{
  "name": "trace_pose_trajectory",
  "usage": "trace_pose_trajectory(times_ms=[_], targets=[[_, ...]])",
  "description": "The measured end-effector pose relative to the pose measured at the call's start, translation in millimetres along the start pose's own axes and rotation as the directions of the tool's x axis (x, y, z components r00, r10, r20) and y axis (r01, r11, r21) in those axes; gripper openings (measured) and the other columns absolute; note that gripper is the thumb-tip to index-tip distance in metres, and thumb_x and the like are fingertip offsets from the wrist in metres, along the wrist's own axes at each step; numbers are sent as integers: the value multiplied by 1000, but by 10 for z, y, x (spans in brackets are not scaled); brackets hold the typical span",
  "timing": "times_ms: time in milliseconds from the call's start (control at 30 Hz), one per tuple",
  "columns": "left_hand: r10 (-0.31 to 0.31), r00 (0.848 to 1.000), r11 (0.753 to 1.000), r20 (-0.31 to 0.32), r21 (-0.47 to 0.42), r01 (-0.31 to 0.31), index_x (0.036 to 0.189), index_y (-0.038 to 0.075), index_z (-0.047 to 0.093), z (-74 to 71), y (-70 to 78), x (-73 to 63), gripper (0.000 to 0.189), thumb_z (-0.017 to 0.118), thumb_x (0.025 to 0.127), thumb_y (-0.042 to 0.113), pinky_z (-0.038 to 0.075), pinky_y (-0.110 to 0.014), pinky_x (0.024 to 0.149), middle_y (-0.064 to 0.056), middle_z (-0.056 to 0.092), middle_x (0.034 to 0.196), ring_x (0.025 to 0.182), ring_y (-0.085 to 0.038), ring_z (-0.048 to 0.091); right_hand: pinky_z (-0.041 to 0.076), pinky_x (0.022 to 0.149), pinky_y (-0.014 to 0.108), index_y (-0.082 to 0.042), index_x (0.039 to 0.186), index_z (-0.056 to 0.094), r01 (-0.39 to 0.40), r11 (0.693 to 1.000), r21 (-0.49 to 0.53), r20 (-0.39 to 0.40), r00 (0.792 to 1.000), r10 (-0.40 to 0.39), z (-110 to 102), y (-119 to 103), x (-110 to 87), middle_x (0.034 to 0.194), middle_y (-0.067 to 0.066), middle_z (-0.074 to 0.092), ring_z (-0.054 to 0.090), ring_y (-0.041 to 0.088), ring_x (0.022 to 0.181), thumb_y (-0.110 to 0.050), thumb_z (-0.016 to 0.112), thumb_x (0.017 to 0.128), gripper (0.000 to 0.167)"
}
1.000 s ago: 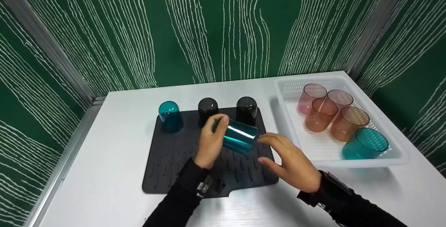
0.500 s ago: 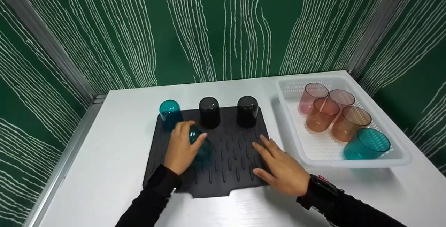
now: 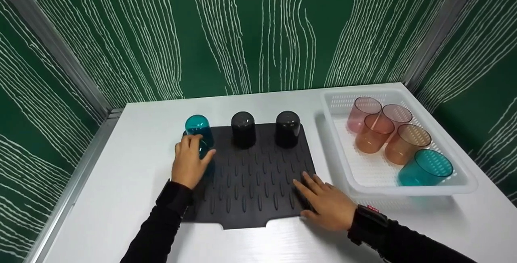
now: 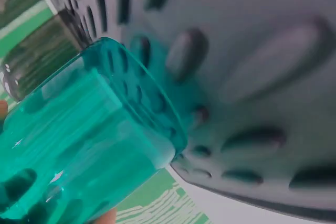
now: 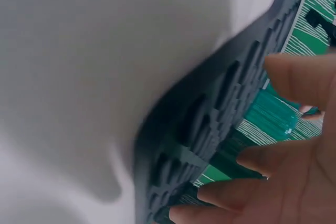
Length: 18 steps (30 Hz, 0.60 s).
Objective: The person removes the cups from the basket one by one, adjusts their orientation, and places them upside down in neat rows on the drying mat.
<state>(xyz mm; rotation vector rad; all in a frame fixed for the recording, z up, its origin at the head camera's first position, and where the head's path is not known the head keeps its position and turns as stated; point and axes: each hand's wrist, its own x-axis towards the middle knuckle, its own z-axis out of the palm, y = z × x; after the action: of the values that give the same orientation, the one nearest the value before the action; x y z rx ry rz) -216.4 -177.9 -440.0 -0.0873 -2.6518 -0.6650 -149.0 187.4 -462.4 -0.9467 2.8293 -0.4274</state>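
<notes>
My left hand (image 3: 189, 163) grips an upside-down teal cup (image 4: 89, 140) at the left side of the black drying mat (image 3: 250, 174). In the left wrist view its rim is right at the ridged mat, and fingers show through the clear wall. Just behind it, another teal cup (image 3: 197, 123) stands inverted at the mat's back left corner. My right hand (image 3: 326, 203) holds nothing; its fingers are spread at the mat's right front edge. The right wrist view shows those fingers (image 5: 236, 192) extended beside the mat.
Two dark grey cups, one in the back middle (image 3: 243, 129) and one at the back right (image 3: 287, 129), stand inverted on the mat. A white perforated basket (image 3: 339, 150) on the right holds several upright pink, orange and teal cups. Green patterned panels (image 3: 274, 32) enclose the white table (image 3: 133, 154).
My left hand has moved the teal cup left and down to the mat's left side, turning it from tilted to upside down. My right hand has lowered toward the mat's right front edge.
</notes>
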Motion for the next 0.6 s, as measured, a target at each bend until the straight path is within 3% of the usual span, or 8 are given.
trace_pose_trajectory(times_ms=[200,600], targets=[[-27,999,1000,33,14,27,132,1,54,-23,-67,37,56,70,91,35,45,-52,97,-24,49,130,119,-40,46,33,106,65,-8,152,34,-28,1000,5,98,995,28,25,36,-25,156,30,26,26,54,141,-51,58,94,76],[-3,1000,1000,15,20,3,131,2,54,26,-138,4,55,70,91,36,46,-53,95,-23,49,130,116,-41,47,33,108,62,-10,153,33,-31,999,-39,103,994,35,57,31,-20,156,29,27,24,54,142,-54,56,93,77]])
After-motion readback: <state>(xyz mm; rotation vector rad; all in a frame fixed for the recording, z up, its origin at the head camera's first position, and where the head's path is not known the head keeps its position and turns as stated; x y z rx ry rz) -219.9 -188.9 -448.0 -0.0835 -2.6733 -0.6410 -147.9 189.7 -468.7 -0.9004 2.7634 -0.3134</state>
